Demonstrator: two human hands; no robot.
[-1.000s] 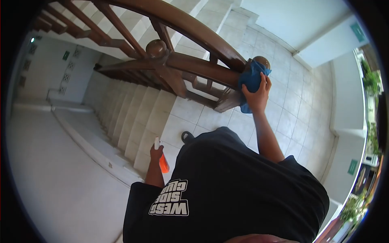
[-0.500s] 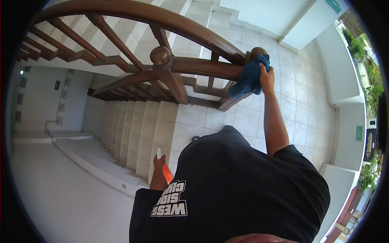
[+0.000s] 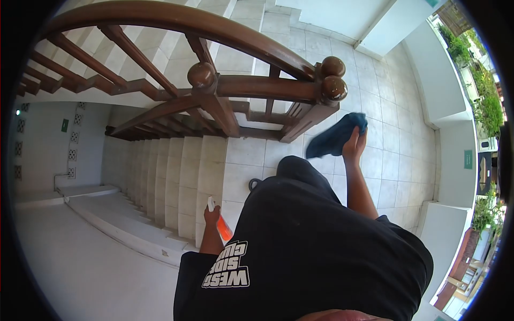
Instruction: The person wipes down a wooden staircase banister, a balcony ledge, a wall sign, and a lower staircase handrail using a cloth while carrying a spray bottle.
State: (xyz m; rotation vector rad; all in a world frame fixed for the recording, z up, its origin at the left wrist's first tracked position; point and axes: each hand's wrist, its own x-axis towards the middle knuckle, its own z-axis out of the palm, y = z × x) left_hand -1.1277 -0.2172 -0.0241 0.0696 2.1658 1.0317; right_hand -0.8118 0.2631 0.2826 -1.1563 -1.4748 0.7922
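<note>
Both hands are closed: a blue cloth (image 3: 331,138) is gripped in the right hand (image 3: 352,148), near the wooden post (image 3: 309,120), and an orange spray bottle (image 3: 224,230) in the left hand (image 3: 212,215). Down the stairs (image 3: 174,184), the bottle could be dropped by a loose grip; the cloth could be snagged on the post if swung close.

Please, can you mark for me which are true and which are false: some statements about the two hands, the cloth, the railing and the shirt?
1. The right hand holds a blue cloth. True.
2. The brown railing has round knobs. True.
3. The blue cloth touches the railing. False: they are apart.
4. The left hand is empty. False: it holds an orange bottle with a white top.
5. The black shirt has white lettering. True.
</note>
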